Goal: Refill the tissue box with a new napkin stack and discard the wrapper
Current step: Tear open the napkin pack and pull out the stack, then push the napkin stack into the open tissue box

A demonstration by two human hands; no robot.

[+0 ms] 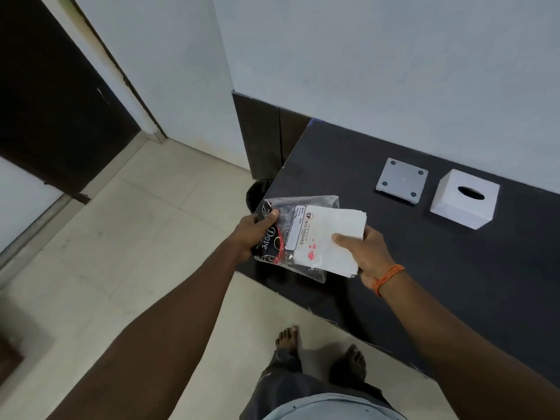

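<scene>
My left hand [253, 230] grips the left end of a clear plastic wrapper [288, 216] with black and red print. My right hand [362, 253] pinches the right side of a white napkin stack [333, 234], which sticks halfway out of the wrapper. Both are held above the near left corner of a dark table [454, 268]. A white tissue box [465, 198] with an oval slot on top stands on the table at the right. Its grey base plate [401, 180], with round pads at the corners, lies just left of it.
A black bin [257, 192] stands on the floor, partly hidden behind the table's left edge. A white wall runs along the table's back. A dark door is at the far left. My bare feet stand on pale tiles by the table's front edge.
</scene>
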